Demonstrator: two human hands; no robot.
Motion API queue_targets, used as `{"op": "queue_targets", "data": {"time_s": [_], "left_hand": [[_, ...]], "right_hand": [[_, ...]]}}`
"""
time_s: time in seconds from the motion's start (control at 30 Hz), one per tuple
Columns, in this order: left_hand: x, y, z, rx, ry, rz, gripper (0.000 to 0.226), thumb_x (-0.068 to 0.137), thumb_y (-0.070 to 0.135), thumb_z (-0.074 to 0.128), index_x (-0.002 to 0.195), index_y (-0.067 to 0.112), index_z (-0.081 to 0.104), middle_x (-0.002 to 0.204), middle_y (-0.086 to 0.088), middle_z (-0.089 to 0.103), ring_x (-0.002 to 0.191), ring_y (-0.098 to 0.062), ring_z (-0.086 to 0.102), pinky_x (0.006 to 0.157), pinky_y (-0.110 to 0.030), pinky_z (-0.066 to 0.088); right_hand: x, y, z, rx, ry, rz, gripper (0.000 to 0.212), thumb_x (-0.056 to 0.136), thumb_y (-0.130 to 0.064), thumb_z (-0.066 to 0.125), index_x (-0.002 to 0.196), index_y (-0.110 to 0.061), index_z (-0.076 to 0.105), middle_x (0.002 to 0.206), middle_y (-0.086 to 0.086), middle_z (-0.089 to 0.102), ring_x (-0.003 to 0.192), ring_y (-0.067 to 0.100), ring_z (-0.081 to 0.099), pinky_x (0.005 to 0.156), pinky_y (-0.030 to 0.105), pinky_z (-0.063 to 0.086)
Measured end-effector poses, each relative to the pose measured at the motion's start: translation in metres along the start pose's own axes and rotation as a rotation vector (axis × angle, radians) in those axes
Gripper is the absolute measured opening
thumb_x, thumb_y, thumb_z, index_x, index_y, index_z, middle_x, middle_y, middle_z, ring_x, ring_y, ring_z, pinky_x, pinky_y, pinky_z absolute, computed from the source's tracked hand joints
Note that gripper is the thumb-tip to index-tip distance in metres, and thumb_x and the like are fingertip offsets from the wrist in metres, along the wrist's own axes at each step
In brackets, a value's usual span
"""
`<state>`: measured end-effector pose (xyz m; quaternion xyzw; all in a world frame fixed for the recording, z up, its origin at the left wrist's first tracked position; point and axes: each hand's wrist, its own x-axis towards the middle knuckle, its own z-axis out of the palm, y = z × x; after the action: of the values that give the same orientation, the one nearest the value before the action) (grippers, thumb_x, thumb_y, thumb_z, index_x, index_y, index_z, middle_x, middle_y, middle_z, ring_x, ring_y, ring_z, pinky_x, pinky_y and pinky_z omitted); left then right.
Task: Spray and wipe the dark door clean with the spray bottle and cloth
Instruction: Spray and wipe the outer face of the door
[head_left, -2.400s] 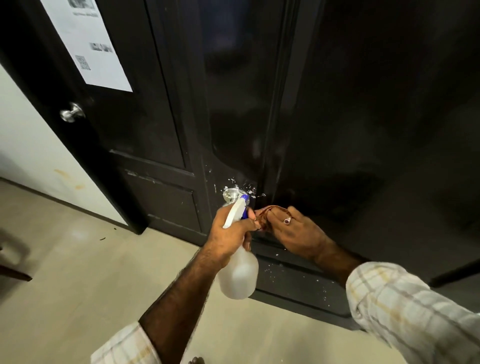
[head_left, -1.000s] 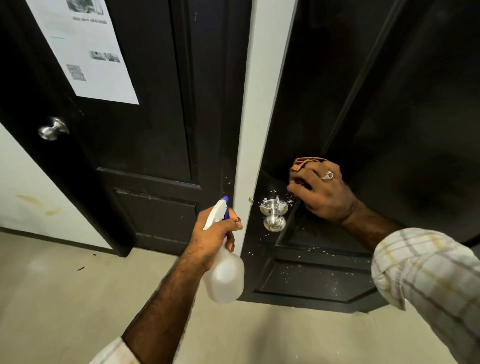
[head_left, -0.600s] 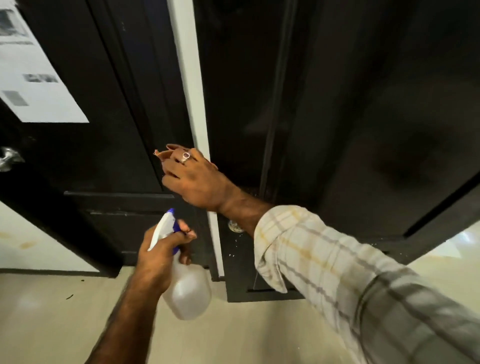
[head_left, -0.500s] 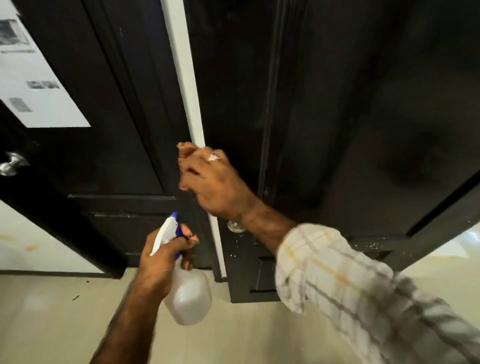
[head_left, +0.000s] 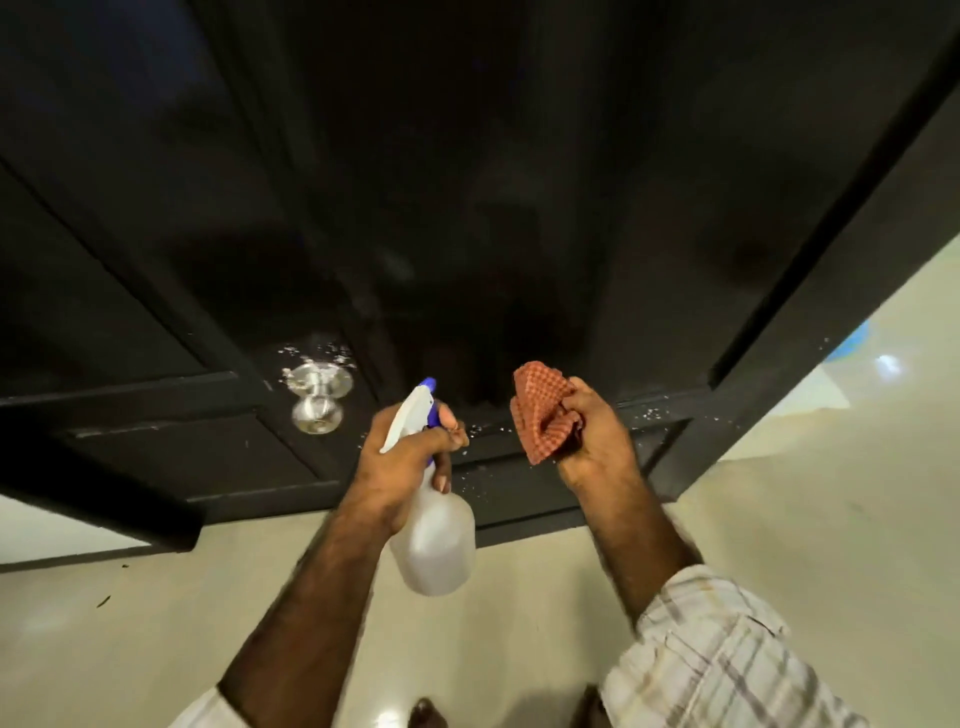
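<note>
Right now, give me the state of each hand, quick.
Left hand: closed around the spray bottle, gripping its neck.
Right hand: closed on the bunched red checked cloth, held just off the dark door.

both hands raised, left hand (head_left: 402, 462) and right hand (head_left: 592, 441) fingers curled

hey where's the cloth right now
In the head view, the cloth is bunched in the right hand, held up before the dark door, just right of the spray bottle.
</note>
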<state>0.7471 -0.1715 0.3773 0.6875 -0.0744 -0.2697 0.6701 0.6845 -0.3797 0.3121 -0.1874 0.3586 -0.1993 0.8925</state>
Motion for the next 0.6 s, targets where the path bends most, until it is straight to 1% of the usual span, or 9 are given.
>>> {"op": "queue_targets", "data": {"time_s": [0.03,0.1,0.17,0.23,0.27,0.37,0.4,0.53,0.6], "left_hand": [[0.004,-0.003,0.009,0.015,0.001,-0.005,0.021,0.078,-0.004,0.071,0.097,-0.007,0.064,0.094,-0.022,0.072,0.042,-0.024,0.044,0.049,-0.032,0.046],[0.008,-0.02,0.04,0.059,-0.001,-0.025,0.022,0.083,-0.008,0.069,0.105,-0.006,0.064,0.098,-0.021,0.074,0.044,-0.022,0.047,0.05,-0.033,0.048],[0.014,-0.034,0.066,0.074,-0.038,-0.033,0.026,0.086,-0.006,0.069,0.111,-0.003,0.064,0.098,-0.02,0.073,0.046,-0.02,0.051,0.052,-0.033,0.05],[0.023,-0.051,0.09,0.116,-0.105,-0.015,0.024,0.088,-0.005,0.07,0.111,-0.001,0.064,0.098,-0.019,0.073,0.046,-0.019,0.051,0.054,-0.034,0.052],[0.028,-0.062,0.101,0.131,-0.138,0.008,0.023,0.087,-0.004,0.071,0.11,-0.001,0.065,0.098,-0.02,0.073,0.046,-0.019,0.051,0.055,-0.034,0.052],[0.046,-0.096,0.115,0.146,-0.206,0.066,0.024,0.084,0.002,0.074,0.107,0.0,0.066,0.099,-0.021,0.073,0.047,-0.02,0.051,0.056,-0.036,0.052],[0.051,-0.109,0.117,0.145,-0.223,0.092,0.02,0.086,0.0,0.073,0.104,0.001,0.066,0.1,-0.022,0.073,0.046,-0.019,0.051,0.056,-0.036,0.052],[0.066,-0.171,0.12,0.161,-0.287,0.186,0.011,0.09,-0.005,0.069,0.098,0.001,0.067,0.099,-0.022,0.073,0.046,-0.02,0.051,0.055,-0.036,0.052],[0.07,-0.197,0.12,0.173,-0.32,0.207,0.01,0.089,-0.006,0.069,0.096,0.001,0.068,0.098,-0.023,0.073,0.046,-0.021,0.051,0.055,-0.036,0.051]], "right_hand": [[0.002,-0.003,-0.012,0.08,-0.022,0.029,0.042,0.096,0.003,0.044,0.135,-0.006,0.058,0.126,0.027,0.07,0.094,0.041,0.078,0.075,0.061,0.064],[0.005,-0.015,-0.045,0.178,-0.026,0.028,0.035,0.106,-0.007,0.044,0.136,-0.004,0.061,0.115,0.024,0.075,0.088,0.038,0.08,0.066,0.055,0.065],[0.008,-0.03,-0.077,0.217,-0.004,-0.027,0.03,0.11,-0.016,0.049,0.131,-0.004,0.067,0.112,0.022,0.078,0.091,0.035,0.08,0.072,0.051,0.066],[0.016,-0.041,-0.11,0.338,0.0,-0.082,0.034,0.105,-0.022,0.059,0.134,-0.006,0.068,0.123,0.022,0.075,0.105,0.036,0.078,0.084,0.05,0.065],[0.024,-0.039,-0.128,0.378,-0.007,-0.111,0.038,0.101,-0.023,0.062,0.134,-0.005,0.069,0.127,0.022,0.074,0.111,0.038,0.076,0.085,0.05,0.065],[0.044,-0.017,-0.166,0.415,-0.044,-0.162,0.03,0.1,-0.025,0.061,0.116,-0.006,0.078,0.127,0.021,0.074,0.105,0.036,0.077,0.075,0.047,0.067],[0.05,-0.006,-0.175,0.408,-0.047,-0.175,0.03,0.101,-0.028,0.062,0.116,-0.007,0.077,0.13,0.02,0.073,0.106,0.035,0.076,0.075,0.046,0.067],[0.073,0.022,-0.22,0.408,-0.117,-0.193,0.05,0.101,-0.05,0.063,0.126,-0.008,0.073,0.131,0.02,0.073,0.115,0.038,0.071,0.087,0.05,0.063],[0.083,0.028,-0.242,0.373,-0.144,-0.177,0.072,0.094,-0.068,0.061,0.131,-0.007,0.069,0.126,0.024,0.074,0.117,0.041,0.068,0.093,0.053,0.059]]}}
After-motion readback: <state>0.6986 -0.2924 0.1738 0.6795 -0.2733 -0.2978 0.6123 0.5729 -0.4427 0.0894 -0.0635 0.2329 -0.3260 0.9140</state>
